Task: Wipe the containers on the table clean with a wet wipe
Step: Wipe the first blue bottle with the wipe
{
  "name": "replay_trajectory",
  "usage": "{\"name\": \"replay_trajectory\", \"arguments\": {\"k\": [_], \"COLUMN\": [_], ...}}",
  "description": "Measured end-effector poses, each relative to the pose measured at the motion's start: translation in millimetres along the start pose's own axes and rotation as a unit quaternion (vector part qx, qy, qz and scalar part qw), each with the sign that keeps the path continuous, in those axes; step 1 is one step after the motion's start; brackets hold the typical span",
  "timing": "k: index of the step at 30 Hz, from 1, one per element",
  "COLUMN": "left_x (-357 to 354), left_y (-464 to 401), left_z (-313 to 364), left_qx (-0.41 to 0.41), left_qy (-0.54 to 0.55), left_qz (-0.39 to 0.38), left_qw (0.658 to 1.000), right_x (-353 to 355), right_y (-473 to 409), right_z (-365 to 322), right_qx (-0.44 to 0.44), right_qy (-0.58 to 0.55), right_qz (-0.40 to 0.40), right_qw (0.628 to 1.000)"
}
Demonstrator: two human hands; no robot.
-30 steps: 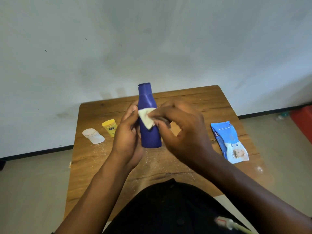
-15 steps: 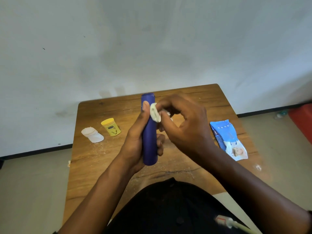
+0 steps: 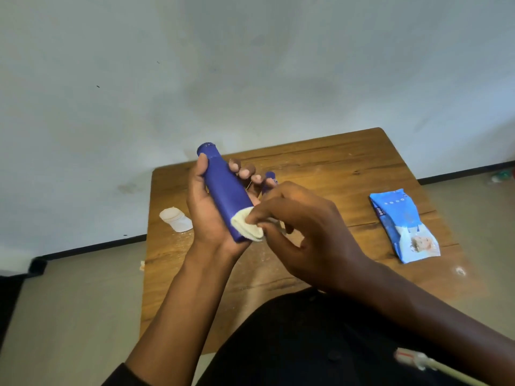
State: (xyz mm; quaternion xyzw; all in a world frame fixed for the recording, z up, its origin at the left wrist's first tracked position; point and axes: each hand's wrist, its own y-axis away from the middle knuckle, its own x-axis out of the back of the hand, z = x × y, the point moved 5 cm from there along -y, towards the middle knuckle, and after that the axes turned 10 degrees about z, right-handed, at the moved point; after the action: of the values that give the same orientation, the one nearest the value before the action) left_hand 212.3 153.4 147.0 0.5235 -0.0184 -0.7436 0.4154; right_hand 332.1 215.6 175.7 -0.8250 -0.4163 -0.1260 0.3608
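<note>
Head view: left hand (image 3: 211, 215) grips tilted blue bottle (image 3: 224, 195); right hand (image 3: 303, 232) pinches wet wipe (image 3: 245, 227), seemingly against bottle base.

Two blue bottles (image 3: 224, 190) (image 3: 269, 181), one white container (image 3: 176, 222), one wet wipe (image 3: 246, 225), one blue wipes packet (image 3: 404, 225), one tabletop (image 3: 334, 168), two hands (image 3: 207, 210) (image 3: 309, 235)

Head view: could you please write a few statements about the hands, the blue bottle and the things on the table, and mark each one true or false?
1. The left hand grips the tall blue plastic bottle. True.
2. The right hand presses the folded white wet wipe at the bottle's cap. False: at its base end.
3. The blue wipes packet lies on the brown wooden table. True.
4. The small white container lies right of the packet. False: near the table's left edge.
</note>
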Motion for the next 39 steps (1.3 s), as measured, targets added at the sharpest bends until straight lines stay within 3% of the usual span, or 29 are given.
{"name": "replay_trajectory", "arguments": {"k": [5, 9, 12, 17, 21, 25, 28, 30, 32, 35, 39], "left_x": [20, 22, 17, 5, 12, 21, 13, 3, -4, -10, -15], "left_y": [-13, -14, -9, 2, -2, -12, -13, -10, -8, -5, 1], "left_z": [5, -6, -17, -16, -13, -2, 9, 12, 9, 0, -10], "left_qx": [0.096, 0.093, 0.1, 0.08, 0.085, 0.059, -0.037, -0.135, -0.213, -0.273, -0.291], "left_qy": [0.204, 0.205, 0.138, 0.059, 0.102, 0.139, -0.028, -0.184, -0.329, -0.478, -0.545], "left_qz": [0.111, 0.193, 0.218, 0.227, 0.21, 0.166, 0.077, 0.03, 0.01, -0.058, -0.112], "left_qw": [0.968, 0.955, 0.961, 0.969, 0.969, 0.974, 0.996, 0.973, 0.92, 0.833, 0.778], "right_x": [15, 27, 21, 3, 0, 13, 33, 49, 64, 79, 80], "right_y": [4, -4, -12, -16, -13, -13, -17, -24, -34, -48, -53], "right_z": [14, 10, 2, -17, -14, 15, 36, 42, 40, 26, 13], "right_qx": [0.007, 0.014, 0.02, 0.07, 0.101, 0.064, -0.033, -0.116, -0.172, -0.159, -0.103], "right_qy": [0.035, 0.068, 0.072, 0.072, 0.077, 0.124, 0.105, 0.026, -0.065, -0.134, -0.1], "right_qz": [0.047, 0.133, 0.153, 0.104, 0.082, 0.07, 0.104, 0.142, 0.165, 0.17, 0.13], "right_qw": [0.998, 0.989, 0.985, 0.99, 0.988, 0.988, 0.988, 0.983, 0.969, 0.963, 0.981]}}
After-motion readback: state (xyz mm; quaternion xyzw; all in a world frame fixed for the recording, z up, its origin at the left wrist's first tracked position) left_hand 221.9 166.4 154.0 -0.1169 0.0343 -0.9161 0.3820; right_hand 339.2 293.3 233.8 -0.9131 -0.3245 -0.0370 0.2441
